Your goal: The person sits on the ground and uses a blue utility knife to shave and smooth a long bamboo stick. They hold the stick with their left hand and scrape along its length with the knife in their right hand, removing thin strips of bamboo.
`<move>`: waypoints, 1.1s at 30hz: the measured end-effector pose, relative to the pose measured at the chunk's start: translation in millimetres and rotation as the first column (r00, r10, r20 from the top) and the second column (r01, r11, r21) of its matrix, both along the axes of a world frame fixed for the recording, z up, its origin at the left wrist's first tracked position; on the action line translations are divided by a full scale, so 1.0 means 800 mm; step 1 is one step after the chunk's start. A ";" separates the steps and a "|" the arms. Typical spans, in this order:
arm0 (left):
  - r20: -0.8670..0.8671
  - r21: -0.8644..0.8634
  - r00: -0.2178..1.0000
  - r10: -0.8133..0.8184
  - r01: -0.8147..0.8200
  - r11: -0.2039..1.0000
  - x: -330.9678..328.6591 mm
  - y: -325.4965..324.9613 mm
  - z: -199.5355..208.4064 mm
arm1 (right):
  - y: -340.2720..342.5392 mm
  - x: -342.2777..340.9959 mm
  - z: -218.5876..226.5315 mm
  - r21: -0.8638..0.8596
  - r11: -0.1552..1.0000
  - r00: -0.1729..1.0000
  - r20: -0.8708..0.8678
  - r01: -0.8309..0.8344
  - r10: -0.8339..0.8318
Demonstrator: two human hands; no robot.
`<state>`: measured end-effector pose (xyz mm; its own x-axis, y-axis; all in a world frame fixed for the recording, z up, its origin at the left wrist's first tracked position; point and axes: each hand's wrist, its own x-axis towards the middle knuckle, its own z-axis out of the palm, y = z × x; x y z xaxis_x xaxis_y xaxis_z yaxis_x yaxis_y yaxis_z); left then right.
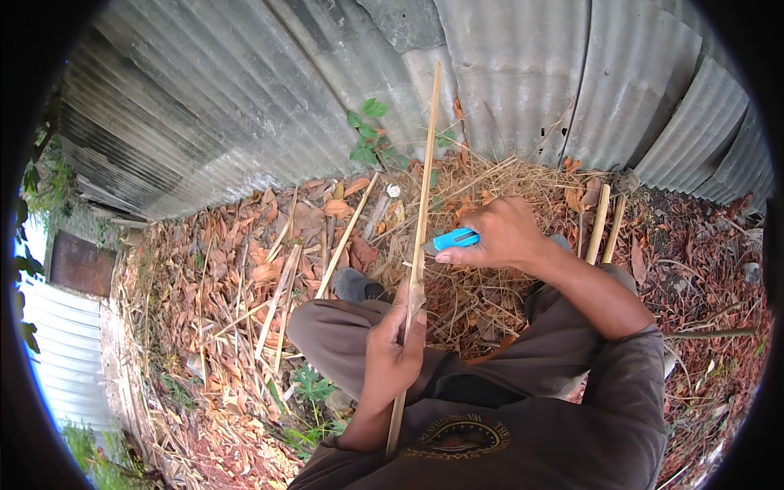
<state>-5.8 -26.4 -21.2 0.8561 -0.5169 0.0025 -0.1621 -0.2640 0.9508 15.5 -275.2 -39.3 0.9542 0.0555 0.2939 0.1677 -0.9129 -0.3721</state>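
Note:
My left hand (394, 347) is closed around a long, narrow bamboo strip (428, 155), which stands up and away from me in front of my lap. The strip's lower end runs down past my wrist against my shirt. In my right hand (502, 233) is a blue utility knife (456, 238), its handle wrapped by my fingers. The knife's blade end points left and meets the edge of the strip, a little above my left hand. Pale shavings or a frayed bit show on the strip just above my left fingers.
A grey corrugated metal fence (523, 73) rises close ahead. Dry leaves (237, 220) and straw cover the ground. Cut bamboo strips (278, 302) lie to the left, and thicker bamboo pieces (600, 222) lean at the right. A green plant (367, 135) grows by the fence.

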 end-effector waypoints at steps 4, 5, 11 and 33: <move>0.005 0.015 1.000 0.013 -0.014 1.000 0.002 0.000 0.003 | 0.002 0.002 0.001 0.015 1.000 0.995 0.101 -0.018 0.017; -0.014 0.007 1.000 0.016 -0.016 1.000 0.002 0.000 0.005 | 0.001 0.002 0.003 0.014 0.999 0.992 0.124 -0.029 0.027; -0.023 -0.012 1.000 0.022 -0.022 1.000 0.009 0.001 -0.002 | 0.004 0.000 0.002 0.131 0.987 0.965 0.258 -0.091 0.055; 0.281 0.140 0.945 -0.168 0.132 0.981 0.013 0.021 -0.003 | -0.046 0.050 -0.006 0.037 0.964 0.959 0.102 0.262 -0.264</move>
